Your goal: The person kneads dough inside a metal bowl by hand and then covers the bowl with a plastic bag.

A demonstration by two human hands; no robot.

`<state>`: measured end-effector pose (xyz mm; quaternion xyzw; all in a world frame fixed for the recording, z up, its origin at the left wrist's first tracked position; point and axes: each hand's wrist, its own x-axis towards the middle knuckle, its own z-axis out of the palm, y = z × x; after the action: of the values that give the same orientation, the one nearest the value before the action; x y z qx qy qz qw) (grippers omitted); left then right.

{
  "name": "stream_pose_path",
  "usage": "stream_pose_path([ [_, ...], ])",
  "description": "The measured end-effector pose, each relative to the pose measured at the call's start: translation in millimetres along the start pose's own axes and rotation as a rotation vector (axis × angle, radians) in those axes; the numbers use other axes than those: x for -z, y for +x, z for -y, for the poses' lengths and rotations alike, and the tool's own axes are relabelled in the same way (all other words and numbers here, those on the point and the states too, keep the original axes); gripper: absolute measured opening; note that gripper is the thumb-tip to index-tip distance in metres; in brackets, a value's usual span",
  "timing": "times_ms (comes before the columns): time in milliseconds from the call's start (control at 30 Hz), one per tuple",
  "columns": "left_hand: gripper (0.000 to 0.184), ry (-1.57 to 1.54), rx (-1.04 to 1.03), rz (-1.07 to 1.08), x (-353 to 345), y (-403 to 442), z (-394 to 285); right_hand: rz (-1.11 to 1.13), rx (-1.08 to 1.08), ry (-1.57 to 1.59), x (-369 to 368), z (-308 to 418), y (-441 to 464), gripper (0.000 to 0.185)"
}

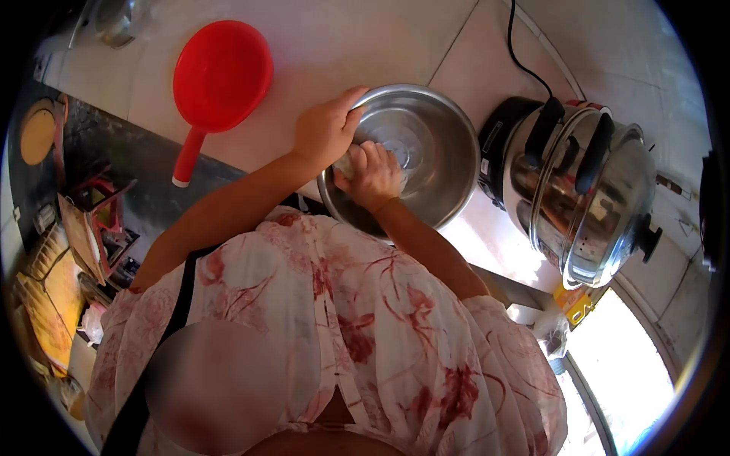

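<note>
A round steel bowl (pixel 449 152) stands near the counter's front edge, with a little clear liquid or shine at its bottom. My left hand (pixel 323 129) grips the bowl's upper left rim, thumb on the inside and fingers over the edge. Inside the bowl, my right hand (pixel 372 176) presses a pale, crumpled cloth (pixel 344 165) against the left inner wall, its fingers curled over it. Part of the cloth shows on both sides of that hand; the rest is hidden beneath it.
A red plastic ladle (pixel 222 76) lies on the counter (pixel 327 38) at the left. Right of the bowl stands a steamer pot (pixel 555 175) with a glass lid and a black cord behind. A yellow box (pixel 572 304) is near the window.
</note>
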<state>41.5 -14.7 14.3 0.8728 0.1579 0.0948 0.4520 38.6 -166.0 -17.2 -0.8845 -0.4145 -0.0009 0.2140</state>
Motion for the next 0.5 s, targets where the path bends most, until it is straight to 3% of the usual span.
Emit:
stream_pose_path([
  [200, 0.032, 0.138, -0.057, 0.0, -2.8, 0.7, 4.2, -0.056, 0.008, 0.054, -2.3, -4.5, -0.8, 0.039],
  [300, 0.033, 0.218, -0.069, 0.028, -0.9, 2.7, 4.5, 0.112, -0.099, 0.09, 10.2, -2.8, 6.0, 0.039],
  [367, 0.034, 0.222, -0.079, 0.015, -1.2, 3.8, 5.8, 0.287, -0.453, 0.287, 21.1, -12.3, 17.3, 0.045],
  [433, 0.032, 0.245, -0.136, -0.029, -1.2, 2.9, 6.3, 0.287, -0.665, 0.459, 33.7, -32.7, 29.9, 0.053],
  [500, 0.033, 0.26, -0.097, 0.009, 1.1, 2.1, 3.1, 0.193, -0.694, 0.487, 23.0, -69.9, 20.7, 0.055],
])
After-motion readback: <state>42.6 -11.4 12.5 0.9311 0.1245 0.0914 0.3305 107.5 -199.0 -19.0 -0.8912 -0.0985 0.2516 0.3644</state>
